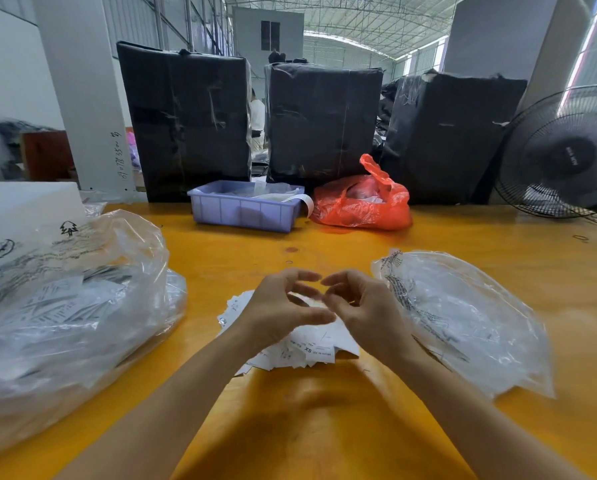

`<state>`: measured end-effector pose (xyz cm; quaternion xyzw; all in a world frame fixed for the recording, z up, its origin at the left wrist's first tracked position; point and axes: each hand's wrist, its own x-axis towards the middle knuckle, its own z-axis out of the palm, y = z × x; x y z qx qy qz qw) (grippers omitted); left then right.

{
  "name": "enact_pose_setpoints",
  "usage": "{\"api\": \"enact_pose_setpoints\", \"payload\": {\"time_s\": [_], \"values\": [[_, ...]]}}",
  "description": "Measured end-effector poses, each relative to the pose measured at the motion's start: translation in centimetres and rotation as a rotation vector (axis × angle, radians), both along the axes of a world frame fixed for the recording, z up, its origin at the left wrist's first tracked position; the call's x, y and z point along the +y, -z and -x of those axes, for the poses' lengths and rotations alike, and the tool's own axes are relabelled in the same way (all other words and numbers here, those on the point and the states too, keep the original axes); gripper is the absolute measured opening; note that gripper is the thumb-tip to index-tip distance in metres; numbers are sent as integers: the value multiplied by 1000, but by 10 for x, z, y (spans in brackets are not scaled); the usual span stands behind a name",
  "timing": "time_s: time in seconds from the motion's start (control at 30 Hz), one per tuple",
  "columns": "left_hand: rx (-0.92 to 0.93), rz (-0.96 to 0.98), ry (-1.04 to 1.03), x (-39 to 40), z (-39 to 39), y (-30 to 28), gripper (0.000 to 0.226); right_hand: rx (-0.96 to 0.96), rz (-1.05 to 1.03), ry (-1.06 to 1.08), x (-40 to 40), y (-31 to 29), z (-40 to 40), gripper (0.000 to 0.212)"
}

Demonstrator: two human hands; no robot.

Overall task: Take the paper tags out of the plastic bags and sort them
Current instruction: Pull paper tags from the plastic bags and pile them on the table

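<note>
A loose pile of white paper tags point(312, 351) lies on the yellow table point(325, 427) at the centre, partly hidden under my hands. Just above the pile, my left hand point(279, 306) and my right hand point(363, 306) face each other with fingers curled. Between their fingertips they pinch a small clear plastic bag point(305, 298), which is blurred. On the left sits a large clear plastic bag point(75, 306) stuffed with small bags of printed tags. A heap of flat, clear plastic bags point(463, 317) lies to the right of my right hand.
A blue plastic bin point(241, 211) holding strips and a red plastic bag point(359, 206) stand at the table's far side. Behind them are three tall black-wrapped boxes point(186, 119). A black fan point(564, 154) stands at the far right, and a person stands far back.
</note>
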<state>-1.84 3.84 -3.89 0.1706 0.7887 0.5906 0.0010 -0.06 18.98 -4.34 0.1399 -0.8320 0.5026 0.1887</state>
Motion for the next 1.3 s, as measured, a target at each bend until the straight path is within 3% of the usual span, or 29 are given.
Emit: {"api": "enact_pose_setpoints", "payload": {"time_s": [0.1, 0.17, 0.27, 0.33, 0.43, 0.5, 0.57, 0.63, 0.7, 0.73, 0.83, 0.9, 1.0, 1.1, 1.2, 1.3], "values": [[99, 61, -25, 2, 1, 1, 15, 19, 78, -23, -1, -2, 2, 15], [81, -5, -123, 0, 3, 4, 11, 19, 77, 49, 7, -5, 7, 14], [1, -122, -232, -5, 7, 6, 10, -90, -284, 127, 27, -3, 14, 23], [-40, -155, -258, -6, 8, 6, 8, -251, -481, 95, 33, -2, 14, 43], [-98, -197, -266, -6, 8, 6, 12, -396, -656, 39, 30, 0, 14, 73], [-126, -215, -257, -5, 7, 6, 15, -409, -669, 39, 28, 1, 15, 80], [-149, -224, -248, -3, 5, 6, 15, -397, -628, 73, 27, 2, 15, 73], [-175, -251, -239, -3, 4, 5, 14, -357, -576, 116, 28, 2, 16, 52], [-199, -281, -232, -3, 4, 5, 13, -328, -411, 106, 30, 0, 16, 22], [-206, -291, -229, -4, 4, 5, 12, -317, -289, 69, 31, -2, 14, 18], [-225, -334, -217, -5, 5, 5, 2, -265, 130, -110, 32, -8, 11, 32], [-254, -366, -207, -6, 6, 4, 3, -202, 301, -182, 31, -8, 9, 41], [-302, -397, -159, -5, 5, 2, 9, -107, 353, -186, 27, -4, 10, 41], [-323, -417, -131, -2, 3, -1, 9, -66, 255, -149, 24, -1, 9, 37], [-337, -430, -138, -1, 3, -2, 6, -149, 216, -180, 26, 1, 11, 26], [-344, -413, -145, -1, 2, -1, 6, -219, 337, -197, 24, 0, 9, 10]]}}
